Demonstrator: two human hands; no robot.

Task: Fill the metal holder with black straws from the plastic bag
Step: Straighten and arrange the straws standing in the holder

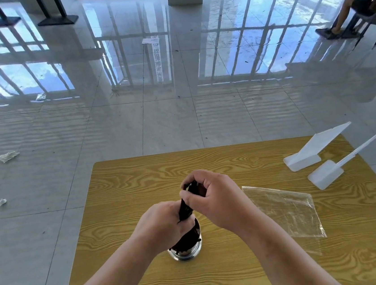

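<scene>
A shiny metal holder stands upright on the wooden table, near its middle. A bundle of black straws rises out of the holder. My left hand wraps around the lower part of the bundle, just above the holder's rim. My right hand grips the top of the same bundle from the right. The clear plastic bag lies flat on the table to the right of my hands and looks to hold nothing.
Two white plastic sign stands lie at the table's far right corner. Beyond the table is a glossy tiled floor with scraps of paper. A seated person is at the far upper right.
</scene>
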